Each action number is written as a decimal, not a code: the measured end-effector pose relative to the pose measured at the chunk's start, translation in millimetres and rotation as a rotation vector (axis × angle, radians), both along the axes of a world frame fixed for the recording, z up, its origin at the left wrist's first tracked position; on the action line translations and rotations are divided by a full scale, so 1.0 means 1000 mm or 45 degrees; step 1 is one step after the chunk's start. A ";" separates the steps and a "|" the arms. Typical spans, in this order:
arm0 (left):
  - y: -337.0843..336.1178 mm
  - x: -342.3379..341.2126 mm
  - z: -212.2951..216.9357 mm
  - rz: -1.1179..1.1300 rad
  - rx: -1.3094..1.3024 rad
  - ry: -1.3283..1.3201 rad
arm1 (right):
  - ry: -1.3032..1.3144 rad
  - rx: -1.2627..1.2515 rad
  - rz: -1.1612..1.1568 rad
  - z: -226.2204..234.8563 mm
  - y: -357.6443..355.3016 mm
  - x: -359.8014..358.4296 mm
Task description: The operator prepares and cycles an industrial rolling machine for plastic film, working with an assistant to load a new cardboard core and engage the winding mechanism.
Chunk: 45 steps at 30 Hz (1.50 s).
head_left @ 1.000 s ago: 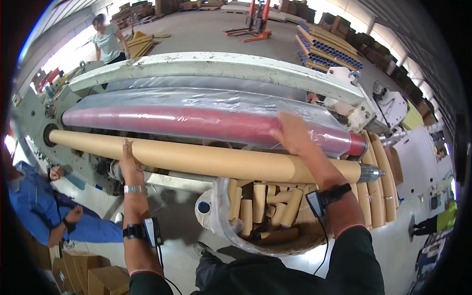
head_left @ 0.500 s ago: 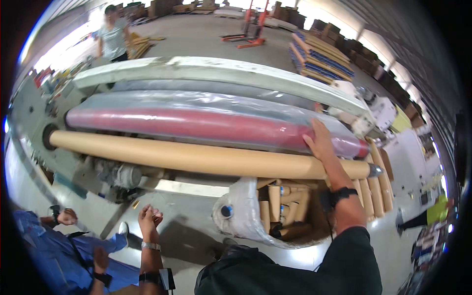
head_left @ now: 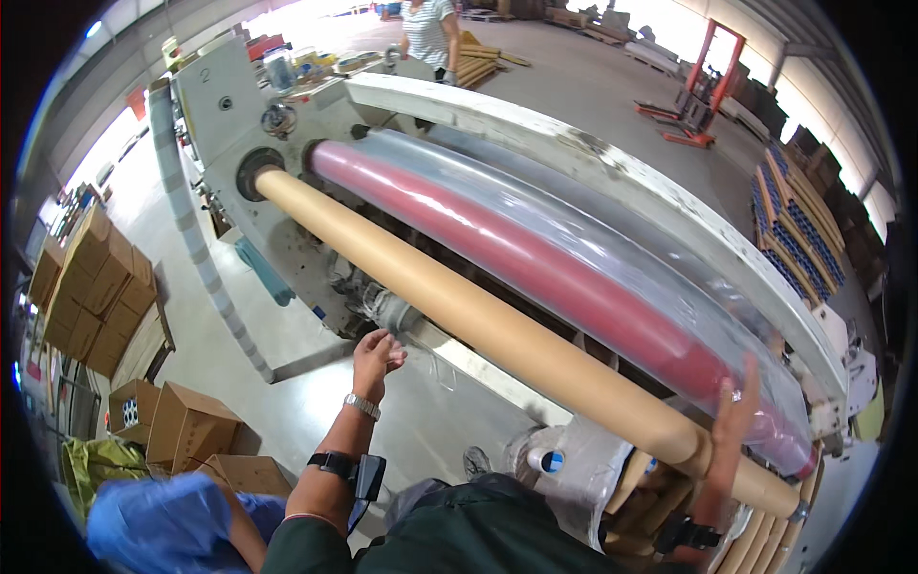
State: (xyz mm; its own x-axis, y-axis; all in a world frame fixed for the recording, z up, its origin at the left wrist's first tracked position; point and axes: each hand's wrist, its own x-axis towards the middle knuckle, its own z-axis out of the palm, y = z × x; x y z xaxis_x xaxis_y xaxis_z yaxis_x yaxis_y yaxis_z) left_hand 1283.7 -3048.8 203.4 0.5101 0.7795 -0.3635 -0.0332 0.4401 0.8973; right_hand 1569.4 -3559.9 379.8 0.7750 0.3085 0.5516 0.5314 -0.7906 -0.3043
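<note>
My right hand (head_left: 734, 413) lies with fingers stretched out at the near right end of a roll of red and clear plastic film (head_left: 535, 273). That hand is slightly blurred, and its forearm crosses over a long tan cardboard tube (head_left: 478, 325). The tube lies in front of the film roll, its far left end in a dark round holder (head_left: 258, 174). My left hand (head_left: 380, 362) is raised off the tube's near side, fingers curled together. Whether anything small is pinched in them is hidden.
A pale machine frame (head_left: 612, 153) surrounds the rolls. Below the tube's right end stands a wrapped bin (head_left: 574, 469) of short tubes. A person in blue (head_left: 172, 521) bends beside cardboard boxes (head_left: 196, 421). Another person (head_left: 430, 38) stands behind the machine, left of a red lift (head_left: 698, 96).
My view has turned left, bringing in the machine's left end and the stacked boxes. My right hand remains by the film roll's right end. The person in blue has bent down.
</note>
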 end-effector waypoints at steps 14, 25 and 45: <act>0.229 -0.036 -0.002 0.208 -0.099 -0.370 | 0.163 -0.303 0.694 0.015 0.432 -0.051; 0.459 -0.195 0.013 0.766 0.534 -0.071 | 0.363 -0.539 0.359 -0.015 0.528 -0.049; 0.720 -0.290 0.072 0.707 1.617 0.818 | 0.445 0.390 -0.096 -0.057 0.542 -0.067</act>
